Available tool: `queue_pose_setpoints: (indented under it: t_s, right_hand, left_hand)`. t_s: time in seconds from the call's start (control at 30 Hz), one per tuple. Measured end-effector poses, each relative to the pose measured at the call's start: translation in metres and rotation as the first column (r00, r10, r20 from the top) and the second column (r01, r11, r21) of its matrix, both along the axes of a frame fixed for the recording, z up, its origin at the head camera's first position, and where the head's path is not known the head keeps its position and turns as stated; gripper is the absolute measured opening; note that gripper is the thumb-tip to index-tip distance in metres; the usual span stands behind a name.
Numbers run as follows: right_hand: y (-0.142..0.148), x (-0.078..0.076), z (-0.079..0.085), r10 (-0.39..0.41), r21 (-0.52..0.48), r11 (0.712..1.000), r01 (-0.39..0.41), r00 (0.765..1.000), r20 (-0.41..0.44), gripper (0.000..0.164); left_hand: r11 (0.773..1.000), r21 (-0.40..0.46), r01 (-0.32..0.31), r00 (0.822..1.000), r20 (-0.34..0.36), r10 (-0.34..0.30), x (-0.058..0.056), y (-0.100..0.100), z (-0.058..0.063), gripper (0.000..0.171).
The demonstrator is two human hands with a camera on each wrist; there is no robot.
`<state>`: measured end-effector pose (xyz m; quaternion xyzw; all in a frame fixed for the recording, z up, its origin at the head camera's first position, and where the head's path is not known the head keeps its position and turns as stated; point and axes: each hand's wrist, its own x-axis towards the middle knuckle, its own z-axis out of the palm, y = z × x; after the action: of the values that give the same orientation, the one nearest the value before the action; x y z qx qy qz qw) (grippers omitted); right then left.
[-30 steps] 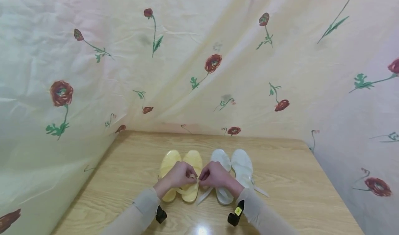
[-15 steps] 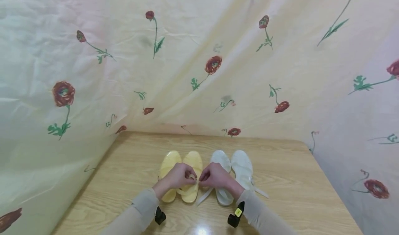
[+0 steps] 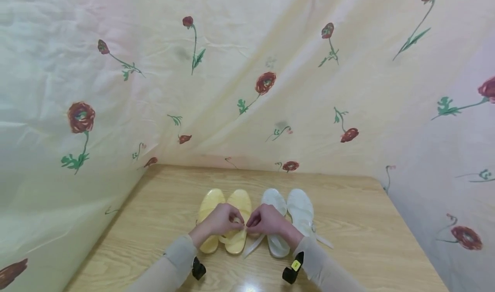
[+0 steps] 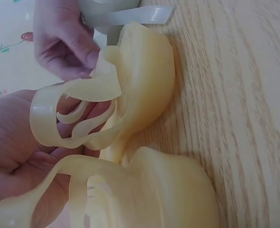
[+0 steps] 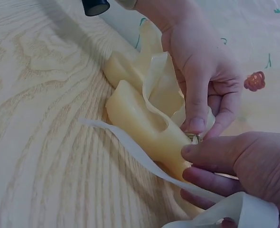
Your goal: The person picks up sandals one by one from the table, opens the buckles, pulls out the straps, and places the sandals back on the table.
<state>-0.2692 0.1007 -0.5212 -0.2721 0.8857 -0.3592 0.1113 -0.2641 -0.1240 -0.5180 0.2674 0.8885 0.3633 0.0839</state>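
In the head view a pair of yellow jelly sandals stands side by side, a left one (image 3: 212, 199) and a right one (image 3: 239, 199). My left hand (image 3: 224, 218) and right hand (image 3: 268, 219) meet over the right yellow sandal's outer side. Seen from the right wrist, the left thumb and fingers pinch its yellow ankle strap (image 5: 155, 78) close to a small metal buckle (image 5: 194, 137). The right thumb and index finger pinch at that same buckle end. Fingertips partly hide the buckle, so whether the strap runs through it cannot be told.
To the right stand two white sandals, one (image 3: 274, 197) partly under my right hand and another (image 3: 300, 204) beside it. Their loose white straps (image 3: 254, 245) trail on the wooden table (image 3: 348, 223). A flowered cloth (image 3: 216, 90) rises behind and at both sides.
Both hands stay at the buckle with hardly any movement. The loop of yellow strap between the left fingers shows less than before. The head view has tipped slightly upward.
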Motion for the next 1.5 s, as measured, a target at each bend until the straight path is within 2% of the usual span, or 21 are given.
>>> queue_pose_setpoints:
  t_s: [0.13, 0.57, 0.83, 1.0, 1.23, 1.5]
  right_hand:
    - [0.001, 0.000, -0.001, -0.002, -0.011, 1.000, 0.002, 1.000, 0.022, 0.004]
    - [-0.002, 0.000, 0.003, -0.028, -0.019, 0.999, 0.028, 1.000, 0.001, 0.007]
    - [-0.002, 0.006, 0.008, -0.088, -0.018, 0.996, 0.090, 0.992, 0.094, 0.011]
    - [-0.002, 0.008, 0.007, -0.088, -0.011, 0.996, 0.089, 0.993, 0.078, 0.007]
    - [-0.004, 0.007, 0.009, -0.099, 0.003, 0.995, 0.099, 0.993, 0.060, 0.008]
    - [-0.009, 0.012, 0.008, -0.165, -0.036, 0.985, 0.169, 0.982, 0.090, 0.007]
  left_hand:
    - [1.000, -0.001, -0.004, 1.000, 0.005, 0.004, 0.000, -0.001, 0.000, 0.005]
    - [1.000, -0.002, 0.021, 0.999, -0.029, -0.021, 0.001, 0.005, 0.002, 0.004]
    - [1.000, -0.014, 0.003, 1.000, -0.024, -0.004, 0.001, 0.002, 0.003, 0.006]
    - [1.000, 0.001, 0.017, 0.999, -0.037, -0.017, 0.000, 0.002, 0.004, 0.006]
    - [1.000, 0.010, -0.008, 1.000, -0.006, 0.008, 0.002, 0.005, 0.001, 0.005]
    - [1.000, 0.008, -0.003, 0.999, -0.040, 0.004, 0.002, 0.005, 0.000, 0.006]
